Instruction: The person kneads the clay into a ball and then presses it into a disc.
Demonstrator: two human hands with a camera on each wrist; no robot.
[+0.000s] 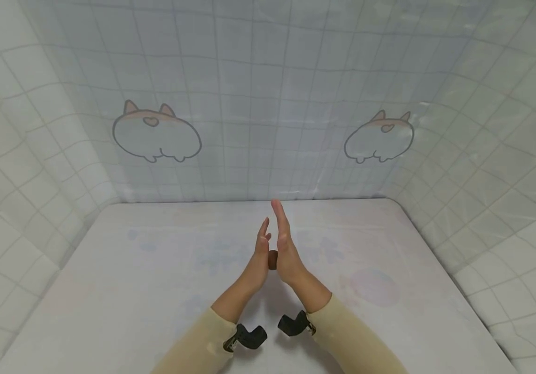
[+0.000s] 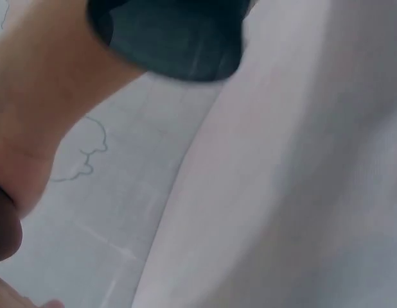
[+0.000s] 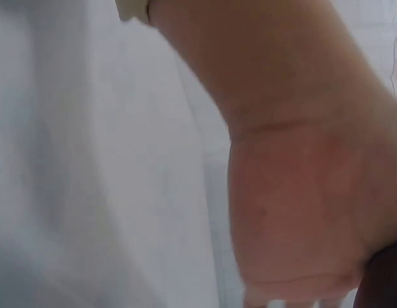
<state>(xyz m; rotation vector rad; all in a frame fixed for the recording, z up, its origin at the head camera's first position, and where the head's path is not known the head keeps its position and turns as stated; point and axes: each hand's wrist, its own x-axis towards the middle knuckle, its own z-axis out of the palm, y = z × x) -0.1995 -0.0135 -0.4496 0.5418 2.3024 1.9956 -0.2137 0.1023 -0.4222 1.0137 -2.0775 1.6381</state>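
A small brown lump [image 1: 273, 259], smooth and clay-like, sits between two facing palms in the head view. My left hand [image 1: 259, 262] presses it from the left, its fingers pointing up and away. From the other side my right hand [image 1: 289, 259] presses it with straight fingers, reaching further forward than the left. The palms stand slightly apart around the lump. Part of the same brown lump [image 2: 4, 228] shows at the left edge of the left wrist view. In the right wrist view, the dark lump [image 3: 383, 279] appears at the lower right corner beside a palm.
Below the hands lies a pale table [image 1: 132, 291] with faint coloured blotches. Grid-patterned curtains [image 1: 268, 104] with cartoon animal drawings enclose its back and sides. Black wrist cameras [image 1: 251, 337] hang from both cream sleeves [image 1: 356, 337], close to each other.
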